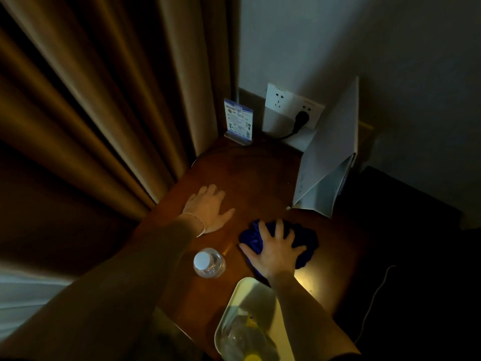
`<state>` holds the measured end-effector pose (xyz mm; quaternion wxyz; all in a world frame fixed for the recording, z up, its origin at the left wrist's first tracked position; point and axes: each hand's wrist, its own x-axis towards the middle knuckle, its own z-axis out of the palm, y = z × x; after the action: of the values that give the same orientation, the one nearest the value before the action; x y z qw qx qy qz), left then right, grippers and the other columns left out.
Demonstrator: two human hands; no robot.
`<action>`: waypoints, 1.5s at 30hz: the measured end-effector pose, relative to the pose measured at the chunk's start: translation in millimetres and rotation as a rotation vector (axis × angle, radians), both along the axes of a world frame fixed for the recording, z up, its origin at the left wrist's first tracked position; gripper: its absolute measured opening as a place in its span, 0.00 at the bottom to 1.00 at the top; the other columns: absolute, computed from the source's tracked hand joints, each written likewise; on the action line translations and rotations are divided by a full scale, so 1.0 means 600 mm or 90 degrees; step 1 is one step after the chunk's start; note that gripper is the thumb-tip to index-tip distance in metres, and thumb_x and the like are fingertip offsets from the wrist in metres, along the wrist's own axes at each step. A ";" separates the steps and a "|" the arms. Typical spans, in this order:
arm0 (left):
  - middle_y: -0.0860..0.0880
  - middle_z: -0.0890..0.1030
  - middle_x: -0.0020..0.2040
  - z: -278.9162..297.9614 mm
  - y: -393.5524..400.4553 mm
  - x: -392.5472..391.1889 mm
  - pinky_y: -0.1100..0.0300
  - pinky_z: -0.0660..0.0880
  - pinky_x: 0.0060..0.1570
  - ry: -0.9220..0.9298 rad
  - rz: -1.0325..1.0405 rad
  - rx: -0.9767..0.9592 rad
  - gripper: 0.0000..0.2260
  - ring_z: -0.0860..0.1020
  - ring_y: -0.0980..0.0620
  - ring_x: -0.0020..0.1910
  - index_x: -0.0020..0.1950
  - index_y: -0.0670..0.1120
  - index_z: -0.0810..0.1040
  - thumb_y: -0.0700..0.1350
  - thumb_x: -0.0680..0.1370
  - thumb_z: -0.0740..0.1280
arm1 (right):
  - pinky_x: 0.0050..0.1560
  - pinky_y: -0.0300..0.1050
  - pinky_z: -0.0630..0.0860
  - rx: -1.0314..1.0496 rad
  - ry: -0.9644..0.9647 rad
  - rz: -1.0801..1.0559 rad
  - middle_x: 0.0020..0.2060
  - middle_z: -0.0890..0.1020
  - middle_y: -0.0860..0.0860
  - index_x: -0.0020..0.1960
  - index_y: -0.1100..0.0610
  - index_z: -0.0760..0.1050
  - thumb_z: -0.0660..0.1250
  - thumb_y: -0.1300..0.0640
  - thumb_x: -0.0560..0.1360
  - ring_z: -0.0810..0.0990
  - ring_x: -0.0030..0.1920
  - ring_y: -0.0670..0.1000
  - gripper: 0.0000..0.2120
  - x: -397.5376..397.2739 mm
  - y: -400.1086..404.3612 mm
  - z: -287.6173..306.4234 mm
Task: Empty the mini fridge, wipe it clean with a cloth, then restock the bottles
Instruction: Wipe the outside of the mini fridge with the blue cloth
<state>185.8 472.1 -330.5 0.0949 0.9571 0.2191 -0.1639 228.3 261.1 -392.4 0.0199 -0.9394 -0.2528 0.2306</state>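
Note:
A crumpled blue cloth (307,243) lies on the dark wooden tabletop (255,173). My right hand (276,251) presses flat on it with fingers spread. To the left, my left hand (209,209) rests palm down on the bare wood. A clear water bottle with a white cap (208,263) stands upright near the table's front, between my two forearms. A pale tray (247,285) at the front edge holds another clear bottle with a yellow cap (247,340). No fridge is in view.
Brown curtains (104,113) hang along the left side. A small blue-and-white card stand (238,121) sits at the back corner, beside a wall socket with a black plug (300,118). A folded white paper stand (330,157) leans at the right. A thin cable (374,295) trails on the dark floor.

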 end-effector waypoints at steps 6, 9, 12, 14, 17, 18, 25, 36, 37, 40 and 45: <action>0.49 0.69 0.69 -0.013 0.001 0.001 0.47 0.69 0.65 0.004 0.004 -0.027 0.26 0.67 0.47 0.68 0.73 0.51 0.68 0.64 0.79 0.58 | 0.60 0.73 0.67 0.017 -0.100 0.026 0.70 0.68 0.59 0.69 0.44 0.70 0.57 0.28 0.73 0.69 0.63 0.69 0.31 -0.012 0.003 -0.020; 0.49 0.69 0.68 -0.009 0.005 0.002 0.48 0.70 0.64 -0.005 0.004 -0.033 0.26 0.68 0.47 0.67 0.72 0.51 0.69 0.64 0.79 0.58 | 0.52 0.63 0.76 0.056 -0.157 0.038 0.62 0.74 0.60 0.61 0.48 0.77 0.65 0.34 0.72 0.74 0.54 0.67 0.25 -0.016 0.001 -0.033; 0.50 0.70 0.67 0.000 0.007 0.002 0.50 0.71 0.63 0.000 -0.007 -0.031 0.25 0.69 0.48 0.66 0.72 0.51 0.69 0.63 0.80 0.59 | 0.46 0.58 0.78 0.077 -0.165 0.034 0.61 0.75 0.60 0.61 0.49 0.78 0.69 0.37 0.71 0.74 0.52 0.66 0.24 -0.019 0.001 -0.034; 0.50 0.70 0.66 0.008 0.004 0.002 0.51 0.71 0.61 -0.001 -0.016 -0.025 0.24 0.69 0.48 0.66 0.71 0.52 0.70 0.63 0.80 0.59 | 0.42 0.55 0.79 0.071 -0.149 0.032 0.60 0.75 0.60 0.61 0.49 0.78 0.71 0.38 0.70 0.75 0.52 0.65 0.24 -0.019 0.001 -0.033; 0.50 0.70 0.66 0.026 0.000 0.000 0.51 0.71 0.59 -0.015 -0.020 -0.026 0.24 0.70 0.48 0.65 0.71 0.51 0.70 0.62 0.80 0.59 | 0.40 0.48 0.78 0.052 -0.136 0.059 0.64 0.72 0.57 0.66 0.47 0.74 0.68 0.37 0.72 0.75 0.56 0.62 0.26 -0.010 0.004 -0.013; 0.50 0.70 0.66 0.034 -0.002 -0.002 0.51 0.71 0.59 -0.020 -0.019 -0.027 0.24 0.70 0.47 0.66 0.71 0.51 0.70 0.62 0.80 0.59 | 0.43 0.47 0.78 0.048 -0.124 0.061 0.66 0.70 0.56 0.69 0.45 0.71 0.65 0.37 0.75 0.73 0.60 0.61 0.26 -0.006 0.005 -0.006; 0.49 0.70 0.67 0.113 -0.019 -0.024 0.50 0.70 0.59 -0.087 -0.032 -0.037 0.25 0.70 0.46 0.66 0.71 0.51 0.71 0.64 0.80 0.57 | 0.55 0.52 0.74 0.084 -0.058 -0.015 0.67 0.67 0.54 0.72 0.41 0.65 0.61 0.35 0.76 0.70 0.66 0.59 0.26 -0.013 -0.008 0.098; 0.47 0.71 0.67 0.244 -0.113 -0.058 0.49 0.72 0.61 -0.195 -0.092 -0.047 0.28 0.70 0.46 0.66 0.71 0.50 0.72 0.67 0.79 0.55 | 0.57 0.56 0.74 0.128 -0.167 -0.033 0.66 0.68 0.52 0.70 0.43 0.67 0.61 0.36 0.75 0.71 0.65 0.60 0.26 -0.061 -0.077 0.325; 0.47 0.71 0.68 0.254 -0.122 -0.065 0.49 0.72 0.61 -0.201 -0.090 -0.044 0.29 0.70 0.46 0.67 0.71 0.50 0.71 0.67 0.79 0.55 | 0.56 0.56 0.74 0.137 -0.180 -0.037 0.65 0.68 0.52 0.70 0.43 0.68 0.61 0.36 0.75 0.71 0.64 0.60 0.26 -0.067 -0.090 0.340; 0.47 0.70 0.69 0.280 -0.159 -0.097 0.47 0.73 0.62 -0.215 -0.077 -0.047 0.29 0.70 0.46 0.67 0.72 0.49 0.71 0.67 0.79 0.54 | 0.54 0.54 0.75 0.156 -0.219 -0.032 0.64 0.69 0.51 0.70 0.43 0.68 0.61 0.35 0.75 0.72 0.63 0.59 0.26 -0.096 -0.133 0.375; 0.47 0.70 0.68 0.310 -0.245 -0.180 0.48 0.74 0.61 -0.243 -0.044 -0.029 0.28 0.71 0.47 0.66 0.72 0.50 0.70 0.66 0.80 0.53 | 0.54 0.54 0.75 0.176 -0.254 0.018 0.65 0.68 0.51 0.71 0.42 0.67 0.61 0.34 0.75 0.72 0.63 0.59 0.28 -0.171 -0.212 0.408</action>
<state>77.7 324.8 -144.3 0.1504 0.9755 0.1602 0.0125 125.5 134.1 -147.4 0.0950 -0.9511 -0.2938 0.0042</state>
